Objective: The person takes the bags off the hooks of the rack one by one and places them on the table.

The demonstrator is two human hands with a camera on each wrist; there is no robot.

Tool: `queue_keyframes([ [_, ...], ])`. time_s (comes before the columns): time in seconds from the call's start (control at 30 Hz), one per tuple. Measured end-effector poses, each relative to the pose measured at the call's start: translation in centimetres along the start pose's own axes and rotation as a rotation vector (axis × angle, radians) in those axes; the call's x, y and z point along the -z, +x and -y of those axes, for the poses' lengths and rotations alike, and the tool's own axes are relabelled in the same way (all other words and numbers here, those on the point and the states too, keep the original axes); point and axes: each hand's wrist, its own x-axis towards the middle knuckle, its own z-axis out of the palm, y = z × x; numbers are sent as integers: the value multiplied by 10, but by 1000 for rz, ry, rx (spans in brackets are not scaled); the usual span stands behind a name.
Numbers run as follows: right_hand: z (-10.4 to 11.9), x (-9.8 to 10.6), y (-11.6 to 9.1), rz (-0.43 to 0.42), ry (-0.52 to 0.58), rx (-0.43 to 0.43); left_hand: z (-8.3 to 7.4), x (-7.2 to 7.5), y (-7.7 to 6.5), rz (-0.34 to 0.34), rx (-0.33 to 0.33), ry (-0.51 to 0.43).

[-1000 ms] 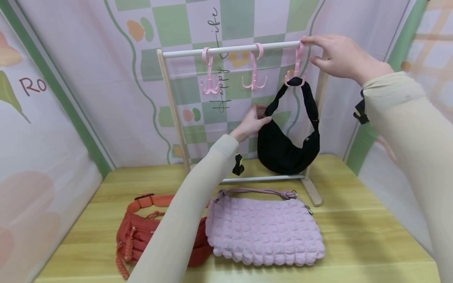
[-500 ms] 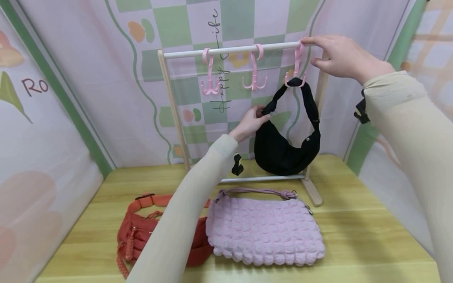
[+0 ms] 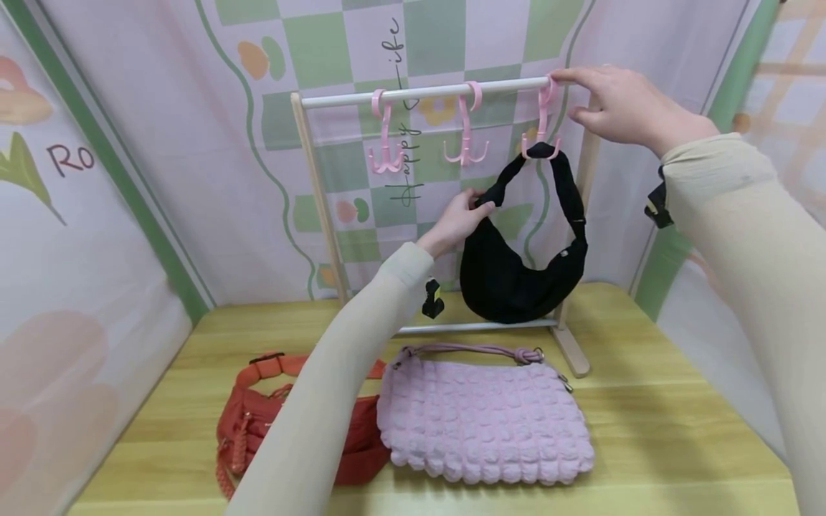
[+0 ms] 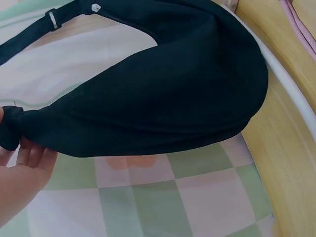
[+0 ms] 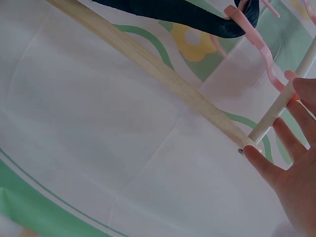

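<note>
A black shoulder bag hangs by its strap from the rightmost pink hook on a rack. My left hand pinches the knotted strap end at the bag's left side; the left wrist view shows the thumb and fingers on either side of the fabric. At the rail's right end my right hand touches the top of that hook with its fingertips. In the right wrist view, the fingers look straight and spread along the white rail; the thumb is partly out of frame.
Two more pink hooks, a left one and a middle one, hang bare on the rail. On the wooden table, a pink puffy bag lies before the rack. Beside it, an orange-red waist bag is partly hidden by my left sleeve.
My left hand has drawn the black bag's left side slightly left and toward me. The right hand keeps its place at the hook. The head view has shifted a little.
</note>
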Motion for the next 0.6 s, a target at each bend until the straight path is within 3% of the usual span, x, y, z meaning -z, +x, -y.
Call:
queue_keyframes([
  [0.6,-1,1,1,-2,-1,13,-17,5,-6,-48,-65,-36],
])
